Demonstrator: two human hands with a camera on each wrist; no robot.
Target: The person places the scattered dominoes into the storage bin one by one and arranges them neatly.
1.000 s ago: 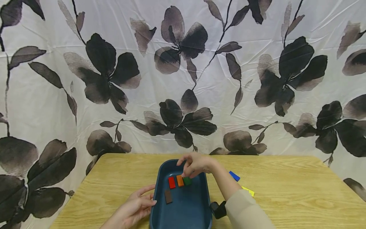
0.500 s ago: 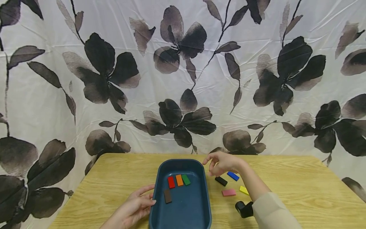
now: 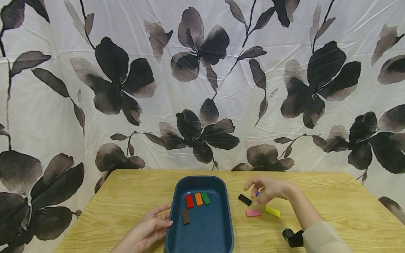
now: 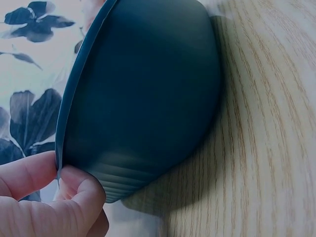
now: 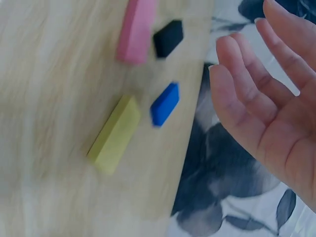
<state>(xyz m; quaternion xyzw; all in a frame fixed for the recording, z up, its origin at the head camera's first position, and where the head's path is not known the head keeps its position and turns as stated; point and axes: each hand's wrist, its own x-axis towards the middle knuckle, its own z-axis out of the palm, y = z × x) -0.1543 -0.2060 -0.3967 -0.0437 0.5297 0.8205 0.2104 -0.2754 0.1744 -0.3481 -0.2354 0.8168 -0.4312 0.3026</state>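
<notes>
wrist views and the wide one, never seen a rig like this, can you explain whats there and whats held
No machine here: a person works bare-handed. The wide picture comes from a head-worn camera, the other two from cameras on each wrist. The black object by the right sleeve is probably one. On the wood-grain table is a dark blue tray with a red block, an orange block, a green block and a brown block inside. To its right lie a black block, a pink block, a yellow block and a blue block. The left hand pinches the tray's rim. The right hand hovers by the loose blocks and holds nothing.
</notes>
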